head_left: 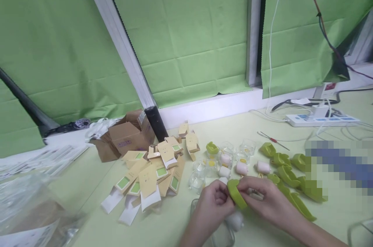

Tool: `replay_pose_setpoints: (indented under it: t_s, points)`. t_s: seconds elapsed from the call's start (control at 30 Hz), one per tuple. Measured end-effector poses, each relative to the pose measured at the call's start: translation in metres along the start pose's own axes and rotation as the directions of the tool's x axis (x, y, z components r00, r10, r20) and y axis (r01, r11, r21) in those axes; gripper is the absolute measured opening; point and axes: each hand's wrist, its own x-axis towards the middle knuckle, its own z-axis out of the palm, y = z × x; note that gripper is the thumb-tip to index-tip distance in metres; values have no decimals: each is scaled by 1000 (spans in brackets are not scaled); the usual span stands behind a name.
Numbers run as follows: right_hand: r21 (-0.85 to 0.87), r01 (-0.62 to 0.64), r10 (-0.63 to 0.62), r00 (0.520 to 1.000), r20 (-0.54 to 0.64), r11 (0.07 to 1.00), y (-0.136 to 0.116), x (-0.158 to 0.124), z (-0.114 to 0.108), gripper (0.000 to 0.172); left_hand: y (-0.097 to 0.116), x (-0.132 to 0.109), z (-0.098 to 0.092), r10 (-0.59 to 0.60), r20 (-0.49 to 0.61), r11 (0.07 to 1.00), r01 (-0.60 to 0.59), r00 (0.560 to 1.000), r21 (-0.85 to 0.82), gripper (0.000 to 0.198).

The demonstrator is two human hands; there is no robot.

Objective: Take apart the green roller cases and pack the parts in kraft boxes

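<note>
My left hand (212,203) and my right hand (266,198) meet over the table's front part, each closed on a curved green soft-looking piece (236,194). Just below the piece lies a small whitish rounded object (234,221), partly covered by my left hand. Under it is a clear, dark-rimmed flat item (223,237), mostly hidden. Beyond my fingers stand several small pale pink rounded pieces (241,168) and several clear plastic cups (197,181). More green pieces (287,176) lie in a loose group to the right of my right hand.
A pile of folded yellow cartons (148,180) lies left of my hands, with an open brown box (128,134) behind. A black cylinder (156,124) leans near the wall. Tweezers (273,140), a power strip (320,119) and cables are at the right; plastic bags (26,196) at the left.
</note>
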Motion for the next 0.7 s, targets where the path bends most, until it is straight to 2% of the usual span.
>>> replay_pose_setpoints:
  t_s: [0.13, 0.2, 0.33, 0.5, 0.6, 0.7]
  points:
    - [64, -74, 78, 994, -74, 995, 7, 2, 3, 16, 4, 1, 1, 44, -94, 997, -50, 995, -64, 23]
    - [77, -75, 81, 993, -84, 994, 8, 4, 4, 16, 5, 1, 4, 50, -85, 990, -61, 995, -128, 33]
    - [54, 0, 7, 991, -136, 999, 7, 4, 5, 17, 5, 0, 8, 57, -43, 972, -65, 997, -226, 44]
    - [-64, 70, -80, 984, -161, 995, 12, 1, 8, 17, 1, 1, 8, 80, -65, 977, -91, 995, -192, 42]
    - [-34, 59, -62, 990, -126, 998, 13, 2, 7, 17, 1, 1, 7, 77, -67, 984, -87, 995, -159, 37]
    - [-4, 36, -36, 997, -74, 999, 7, 2, 1, 16, 5, 0, 7, 96, -80, 990, -103, 992, -93, 24]
